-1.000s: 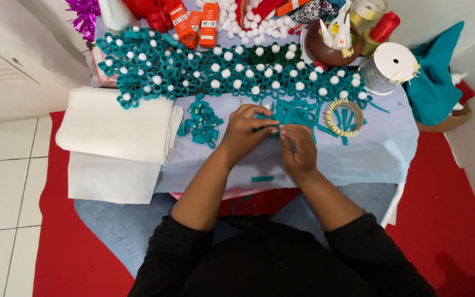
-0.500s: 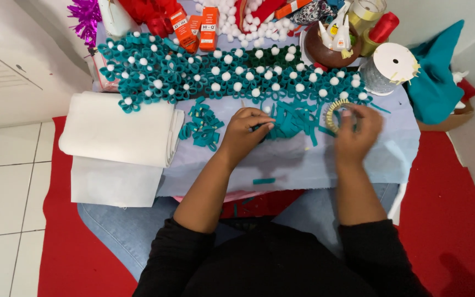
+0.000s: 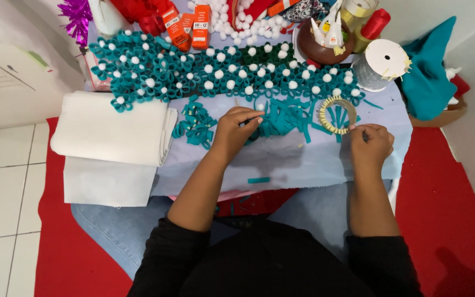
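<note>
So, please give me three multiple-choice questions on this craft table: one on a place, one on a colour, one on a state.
1. Where does the folded white cloth lie?
A. by the table's left edge
B. under the tape ring
C. in the brown bowl

2. What colour are the felt loops near the left hand?
A. yellow
B. teal
C. black

3. How is the right hand?
A. flat and open on the table
B. fingers pinched together just below the tape ring
C. gripping the white spool

Answers: 1 A, the cloth sits left of the loops at the table's edge. 2 B, they match the teal flower rows. 3 B, its fingertips meet beside the ring.
</note>
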